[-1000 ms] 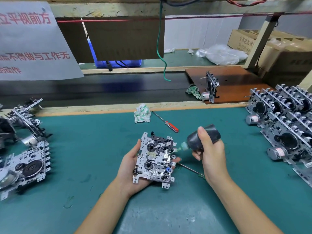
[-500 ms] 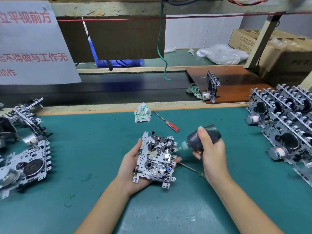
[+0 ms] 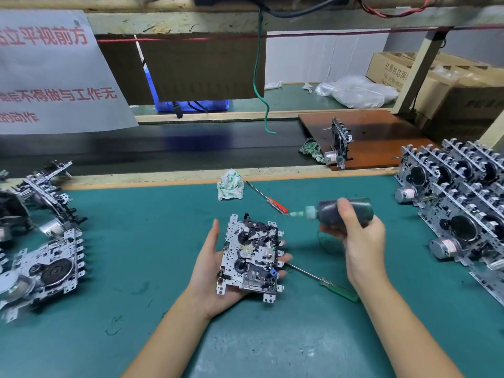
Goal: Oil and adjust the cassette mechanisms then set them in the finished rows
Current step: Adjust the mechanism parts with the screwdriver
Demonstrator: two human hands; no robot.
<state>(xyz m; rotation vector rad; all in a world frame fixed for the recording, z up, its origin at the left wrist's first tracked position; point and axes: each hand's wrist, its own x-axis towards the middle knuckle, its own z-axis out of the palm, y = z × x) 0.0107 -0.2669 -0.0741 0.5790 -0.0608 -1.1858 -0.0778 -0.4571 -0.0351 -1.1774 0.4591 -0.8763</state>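
Now oiling at the counter (image 3: 136, 241).
Left hand (image 3: 210, 271) cradling cassette mechanism (image 3: 251, 257), fingers curled round it; right hand (image 3: 360, 241) fingers clamped on oil bottle (image 3: 327, 212) at two o'clock.

Both forearms bare; no sleeves, gloves, rings or watch on the hands (image 3: 362, 241).
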